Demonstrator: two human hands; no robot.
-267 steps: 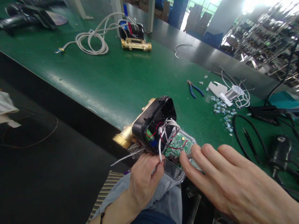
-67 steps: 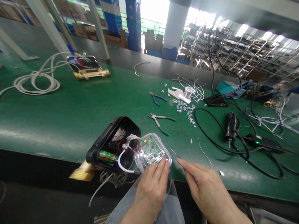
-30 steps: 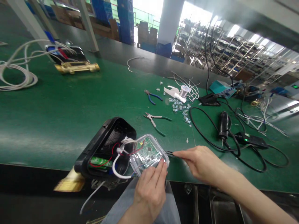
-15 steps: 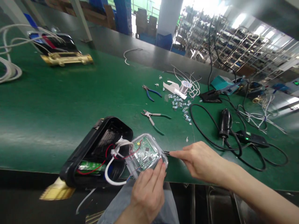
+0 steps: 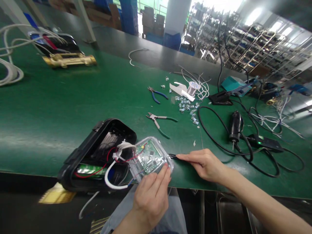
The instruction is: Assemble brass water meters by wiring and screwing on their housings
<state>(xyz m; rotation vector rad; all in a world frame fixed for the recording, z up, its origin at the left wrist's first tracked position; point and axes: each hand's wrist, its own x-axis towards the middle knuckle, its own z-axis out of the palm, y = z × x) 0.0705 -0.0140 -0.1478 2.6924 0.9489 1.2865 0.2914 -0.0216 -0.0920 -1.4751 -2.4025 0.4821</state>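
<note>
1. The left hand point(image 5: 151, 203) gripped a clear plastic cover point(image 5: 162, 162) from below, with a green circuit board point(image 5: 148, 156) fixed inside it.
2. The right hand point(image 5: 203, 165) pinched a thin dark tool, probably tweezers point(image 5: 172, 156), though the view was too poor to be sure. Its tip lay just beside the cover's right edge.
3. The hands were apart, with only the cover's right corner between them.
4. A white cable point(image 5: 108, 181) and a red wire point(image 5: 106, 169) ran from the cover into a black housing point(image 5: 96, 156). It lay open at the edge of the green table point(image 5: 48, 97), with a brass pipe fitting point(image 5: 57, 193) beyond that edge.
5. Green-handled pliers point(image 5: 158, 121) lay nearby on the table, beside a scatter of small metal clips point(image 5: 185, 109).
</note>
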